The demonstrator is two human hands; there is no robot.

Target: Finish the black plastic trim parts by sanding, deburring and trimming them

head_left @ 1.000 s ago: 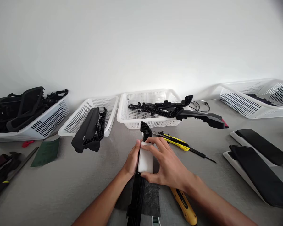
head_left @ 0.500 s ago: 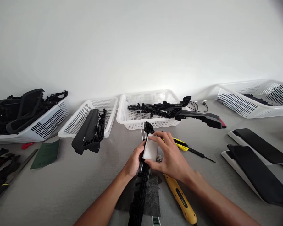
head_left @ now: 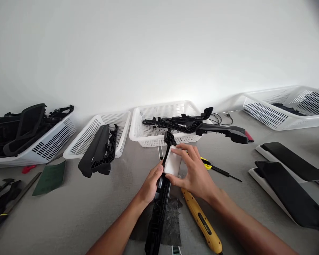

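Observation:
My left hand [head_left: 150, 182] is closed around a long black plastic trim piece [head_left: 159, 209], which slants from the bottom edge up toward the middle basket. Against the upper part of that piece lies a white rectangular block [head_left: 172, 161]. My right hand [head_left: 195, 171] grips this block between thumb and fingers, the thumb at its lower end and fingertips at its top. My left thumb rests close to the block's left edge. Beneath the trim piece is a dark, frayed cloth [head_left: 171, 223]. A yellow-handled tool [head_left: 202, 221] lies under my right forearm.
Behind my hands, a white basket [head_left: 146, 140] holds black trim parts; others stand left [head_left: 71, 154] and right [head_left: 289, 122]. A yellow cutter [head_left: 206, 163] and a thin black screwdriver [head_left: 223, 172] lie to the right. Green sandpaper [head_left: 50, 178] lies left, black-and-white panels [head_left: 289, 194] right.
The trim piece's upper end has risen slightly and shifted right. The white block has moved a little up and right with my right hand and looks more tilted. Both grips stay the same.

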